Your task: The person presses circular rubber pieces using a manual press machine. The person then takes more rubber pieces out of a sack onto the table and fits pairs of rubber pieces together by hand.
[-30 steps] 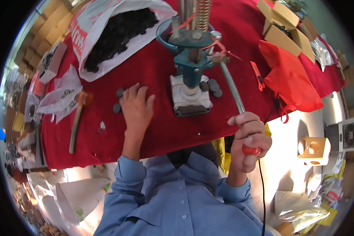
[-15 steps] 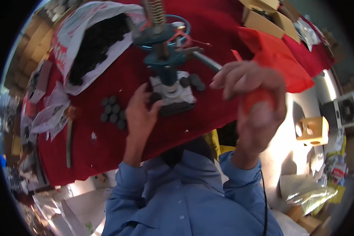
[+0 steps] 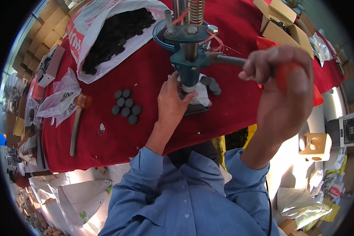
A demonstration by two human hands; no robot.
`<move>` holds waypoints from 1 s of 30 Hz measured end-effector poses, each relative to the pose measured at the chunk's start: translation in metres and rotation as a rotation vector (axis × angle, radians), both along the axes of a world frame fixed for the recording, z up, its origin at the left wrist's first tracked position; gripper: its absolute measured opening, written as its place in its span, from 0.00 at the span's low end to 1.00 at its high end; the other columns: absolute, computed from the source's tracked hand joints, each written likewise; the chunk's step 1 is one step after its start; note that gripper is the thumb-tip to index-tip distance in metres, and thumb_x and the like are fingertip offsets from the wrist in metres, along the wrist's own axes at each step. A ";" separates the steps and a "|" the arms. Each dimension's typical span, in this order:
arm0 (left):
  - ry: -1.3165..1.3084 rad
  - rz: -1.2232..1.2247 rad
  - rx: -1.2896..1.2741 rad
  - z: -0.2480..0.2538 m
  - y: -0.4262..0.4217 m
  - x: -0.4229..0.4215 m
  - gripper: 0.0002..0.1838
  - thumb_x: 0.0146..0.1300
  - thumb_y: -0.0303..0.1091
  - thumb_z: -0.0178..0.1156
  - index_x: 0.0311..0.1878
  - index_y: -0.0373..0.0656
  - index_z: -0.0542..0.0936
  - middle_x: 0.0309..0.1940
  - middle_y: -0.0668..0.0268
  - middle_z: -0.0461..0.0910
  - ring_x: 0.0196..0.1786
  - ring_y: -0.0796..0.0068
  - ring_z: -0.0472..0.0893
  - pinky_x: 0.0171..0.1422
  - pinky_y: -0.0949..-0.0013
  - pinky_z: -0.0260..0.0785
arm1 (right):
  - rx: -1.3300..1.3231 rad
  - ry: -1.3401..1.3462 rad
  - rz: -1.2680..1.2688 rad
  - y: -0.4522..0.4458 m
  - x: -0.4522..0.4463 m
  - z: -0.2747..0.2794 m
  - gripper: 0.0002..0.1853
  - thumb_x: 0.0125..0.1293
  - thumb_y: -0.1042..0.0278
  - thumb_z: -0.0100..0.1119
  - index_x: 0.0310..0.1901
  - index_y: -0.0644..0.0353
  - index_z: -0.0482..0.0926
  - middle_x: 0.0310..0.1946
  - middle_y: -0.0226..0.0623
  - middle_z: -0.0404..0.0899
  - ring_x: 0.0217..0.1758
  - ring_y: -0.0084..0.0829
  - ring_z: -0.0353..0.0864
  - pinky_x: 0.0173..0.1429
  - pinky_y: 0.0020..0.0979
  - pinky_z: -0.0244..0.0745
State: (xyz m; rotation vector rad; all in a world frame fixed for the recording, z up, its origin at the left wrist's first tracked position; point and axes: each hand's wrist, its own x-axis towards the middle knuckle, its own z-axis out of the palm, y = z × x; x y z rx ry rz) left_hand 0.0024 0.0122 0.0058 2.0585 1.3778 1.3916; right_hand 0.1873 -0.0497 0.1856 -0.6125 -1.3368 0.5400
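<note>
A green hand press (image 3: pixel 189 65) with a coil spring stands on the red-covered table. My right hand (image 3: pixel 291 92) is wrapped round the red knob (image 3: pixel 282 76) of its lever (image 3: pixel 230 59). My left hand (image 3: pixel 170 99) curls at the lower end of the press's ram (image 3: pixel 189 88), thumb and fingers on either side; what lies between them is mostly hidden. Beneath the ram is a white cloth-like sheet (image 3: pixel 201 98) on a dark base. A few black discs (image 3: pixel 213 86) lie right of the ram. Several more black discs (image 3: pixel 126 103) sit in a group left of my left hand.
A white bag (image 3: pixel 76 29) full of black discs lies open at the back left. A hammer (image 3: pixel 77 122) and a clear plastic bag (image 3: pixel 59 104) are on the left. Beyond the lever are a red bag (image 3: pixel 318 96) and an open cardboard box (image 3: pixel 281 23).
The view has shifted, so the table things appear farther left or right. My left hand has come in against the ram's lower end. My right hand still grips the lever knob.
</note>
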 end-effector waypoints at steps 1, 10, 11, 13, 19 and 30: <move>-0.013 -0.017 -0.019 0.000 0.000 0.000 0.46 0.49 0.35 0.83 0.69 0.31 0.70 0.43 0.50 0.83 0.49 0.48 0.83 0.52 0.52 0.78 | 0.017 0.012 0.005 -0.005 0.000 -0.008 0.23 0.75 0.49 0.51 0.51 0.65 0.74 0.32 0.44 0.71 0.37 0.41 0.75 0.46 0.44 0.82; 0.331 0.136 0.125 0.014 -0.024 -0.073 0.24 0.58 0.32 0.76 0.58 0.40 0.83 0.51 0.56 0.85 0.52 0.53 0.83 0.59 0.54 0.75 | 0.225 0.085 -0.015 -0.048 -0.009 -0.118 0.25 0.72 0.39 0.61 0.45 0.58 0.73 0.33 0.43 0.76 0.46 0.47 0.80 0.49 0.46 0.81; 0.411 0.181 0.105 0.015 -0.031 -0.088 0.22 0.59 0.31 0.74 0.57 0.40 0.84 0.51 0.56 0.85 0.54 0.51 0.81 0.62 0.52 0.74 | 0.204 0.105 -0.027 -0.051 -0.011 -0.124 0.25 0.72 0.39 0.61 0.45 0.57 0.73 0.34 0.43 0.76 0.47 0.47 0.80 0.49 0.46 0.82; 0.551 0.223 0.057 0.011 -0.047 -0.113 0.22 0.58 0.30 0.74 0.56 0.40 0.83 0.50 0.56 0.84 0.54 0.51 0.80 0.59 0.51 0.73 | 0.212 0.103 -0.034 -0.051 -0.013 -0.123 0.25 0.73 0.40 0.60 0.45 0.57 0.73 0.35 0.43 0.76 0.48 0.47 0.80 0.49 0.46 0.82; 0.550 0.193 0.043 -0.011 -0.057 -0.134 0.26 0.57 0.29 0.74 0.60 0.39 0.83 0.49 0.56 0.83 0.52 0.53 0.80 0.57 0.53 0.74 | 0.195 0.008 -0.019 -0.049 -0.005 -0.107 0.24 0.74 0.42 0.59 0.45 0.59 0.73 0.35 0.44 0.77 0.47 0.47 0.79 0.46 0.44 0.82; 0.094 0.045 -0.007 0.006 -0.021 -0.041 0.44 0.51 0.34 0.83 0.71 0.39 0.72 0.40 0.59 0.87 0.41 0.65 0.86 0.45 0.63 0.78 | -0.045 -0.027 0.043 -0.001 0.008 -0.002 0.24 0.75 0.47 0.53 0.51 0.65 0.74 0.31 0.43 0.72 0.39 0.43 0.76 0.45 0.43 0.81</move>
